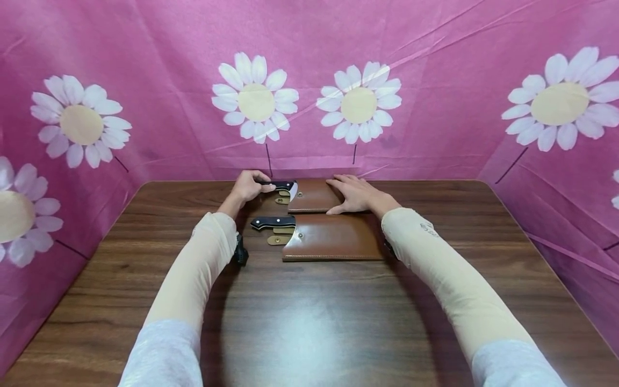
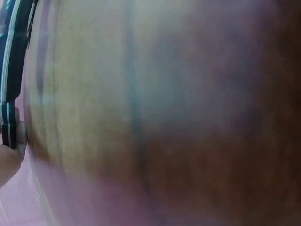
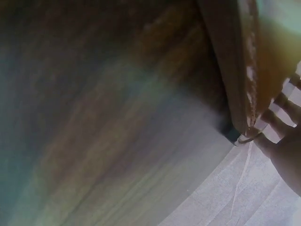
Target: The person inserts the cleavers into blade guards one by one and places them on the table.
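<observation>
At the far edge of the table, a cleaver with a black riveted handle [image 1: 282, 186] sits in a brown leather sheath [image 1: 309, 196]. My left hand [image 1: 248, 186] pinches the end of that handle; a bit of bright blade shows at the sheath's mouth. In the left wrist view the thumb [image 2: 10, 157] lies against the black handle [image 2: 14, 56]. My right hand [image 1: 357, 194] rests with spread fingers on the right part of the same sheath, whose stitched edge [image 3: 249, 70] shows in the right wrist view.
Nearer me lies a second, larger brown sheath [image 1: 336, 239] with a black-handled cleaver [image 1: 272, 222] in it, its snap strap [image 1: 278, 240] undone at the left. Behind the brown wooden table [image 1: 309, 322] hangs a pink cloth [image 1: 304, 32] with white daisies.
</observation>
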`<state>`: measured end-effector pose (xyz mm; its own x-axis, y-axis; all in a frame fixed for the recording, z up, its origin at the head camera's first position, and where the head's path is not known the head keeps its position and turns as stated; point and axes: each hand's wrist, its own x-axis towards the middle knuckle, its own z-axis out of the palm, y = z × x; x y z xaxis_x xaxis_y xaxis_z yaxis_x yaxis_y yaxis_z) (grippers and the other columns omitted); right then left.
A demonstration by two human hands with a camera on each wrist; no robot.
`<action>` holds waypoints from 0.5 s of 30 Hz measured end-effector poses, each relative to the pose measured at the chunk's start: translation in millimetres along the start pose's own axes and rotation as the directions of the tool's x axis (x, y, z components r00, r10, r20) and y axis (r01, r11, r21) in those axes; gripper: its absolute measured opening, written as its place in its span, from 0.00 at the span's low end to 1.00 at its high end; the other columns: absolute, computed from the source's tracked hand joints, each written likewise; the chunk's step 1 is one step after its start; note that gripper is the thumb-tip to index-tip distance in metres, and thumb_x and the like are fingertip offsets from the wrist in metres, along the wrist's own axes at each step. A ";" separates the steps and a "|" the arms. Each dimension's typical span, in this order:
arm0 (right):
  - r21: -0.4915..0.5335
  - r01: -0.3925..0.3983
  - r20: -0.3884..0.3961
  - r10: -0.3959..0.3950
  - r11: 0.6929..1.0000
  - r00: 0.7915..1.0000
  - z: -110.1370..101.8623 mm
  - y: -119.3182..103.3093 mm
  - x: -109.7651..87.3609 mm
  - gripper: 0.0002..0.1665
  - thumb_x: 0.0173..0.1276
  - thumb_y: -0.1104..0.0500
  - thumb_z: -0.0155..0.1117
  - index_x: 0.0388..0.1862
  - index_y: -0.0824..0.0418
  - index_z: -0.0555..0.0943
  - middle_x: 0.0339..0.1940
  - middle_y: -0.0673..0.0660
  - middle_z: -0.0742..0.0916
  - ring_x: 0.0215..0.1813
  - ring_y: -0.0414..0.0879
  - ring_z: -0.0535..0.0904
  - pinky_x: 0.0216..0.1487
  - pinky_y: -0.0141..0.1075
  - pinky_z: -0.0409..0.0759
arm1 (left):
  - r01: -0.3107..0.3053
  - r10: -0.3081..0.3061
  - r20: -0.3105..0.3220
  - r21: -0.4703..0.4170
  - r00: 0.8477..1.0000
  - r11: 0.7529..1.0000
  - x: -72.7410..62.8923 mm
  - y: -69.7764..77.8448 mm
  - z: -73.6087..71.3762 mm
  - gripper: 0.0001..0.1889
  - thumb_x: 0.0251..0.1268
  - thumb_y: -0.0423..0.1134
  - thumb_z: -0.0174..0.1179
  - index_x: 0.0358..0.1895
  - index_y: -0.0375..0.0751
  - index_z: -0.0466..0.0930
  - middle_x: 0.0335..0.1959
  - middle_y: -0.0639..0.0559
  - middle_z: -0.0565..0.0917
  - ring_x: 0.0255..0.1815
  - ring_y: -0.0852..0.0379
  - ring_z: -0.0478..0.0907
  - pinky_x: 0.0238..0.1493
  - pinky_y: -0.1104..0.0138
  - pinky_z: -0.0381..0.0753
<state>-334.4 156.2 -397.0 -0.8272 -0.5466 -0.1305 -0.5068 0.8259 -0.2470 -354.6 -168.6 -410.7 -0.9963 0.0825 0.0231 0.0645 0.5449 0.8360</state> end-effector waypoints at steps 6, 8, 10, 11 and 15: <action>0.019 -0.021 0.072 0.020 1.000 0.997 -1.2 -0.6 0.2 0.60 0.63 0.30 0.67 0.83 0.57 0.54 0.83 0.64 0.54 0.81 0.64 0.45 0.74 0.67 0.46 | 0.001 -0.001 0.004 0.023 1.000 1.000 -1.1 2.0 0.8 0.17 0.60 0.35 0.73 0.48 0.27 0.84 0.49 0.36 0.84 0.52 0.47 0.75 0.56 0.62 0.72; 0.019 -0.024 0.079 0.022 1.000 0.997 -1.3 -0.9 0.4 0.60 0.63 0.30 0.67 0.83 0.57 0.54 0.83 0.64 0.54 0.81 0.64 0.45 0.73 0.67 0.46 | 0.006 -0.006 0.005 0.021 1.000 1.000 -1.5 2.4 0.9 0.17 0.61 0.35 0.73 0.48 0.27 0.84 0.49 0.37 0.83 0.53 0.46 0.75 0.57 0.62 0.72; 0.020 -0.026 0.078 0.024 0.999 0.997 -1.5 -1.2 0.7 0.60 0.63 0.30 0.67 0.83 0.57 0.54 0.83 0.64 0.54 0.81 0.64 0.45 0.73 0.68 0.47 | 0.004 -0.004 0.006 0.016 1.000 1.000 -1.7 2.7 0.7 0.17 0.61 0.35 0.73 0.48 0.27 0.84 0.49 0.36 0.83 0.53 0.46 0.75 0.58 0.61 0.72; 0.020 -0.026 0.076 0.024 0.999 0.997 -1.9 -1.4 0.9 0.60 0.63 0.31 0.68 0.83 0.58 0.55 0.83 0.64 0.54 0.81 0.64 0.45 0.73 0.68 0.47 | 0.001 -0.001 0.006 0.015 1.000 1.000 -1.7 2.7 0.6 0.16 0.61 0.35 0.73 0.48 0.27 0.84 0.49 0.36 0.83 0.53 0.46 0.75 0.58 0.61 0.72; 0.022 -0.025 0.071 0.023 0.999 0.997 -3.4 -1.8 1.1 0.60 0.63 0.31 0.68 0.83 0.58 0.55 0.83 0.65 0.54 0.81 0.64 0.46 0.73 0.67 0.47 | -0.013 0.013 0.007 0.020 1.000 1.000 -1.0 3.2 0.3 0.16 0.61 0.34 0.72 0.48 0.26 0.84 0.50 0.35 0.83 0.52 0.46 0.75 0.57 0.61 0.72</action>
<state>-335.2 154.6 -393.5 -0.8195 -0.5357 -0.2037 -0.4808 0.8360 -0.2644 -353.3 -166.7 -408.2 -0.9950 0.0955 0.0295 0.0782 0.5602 0.8246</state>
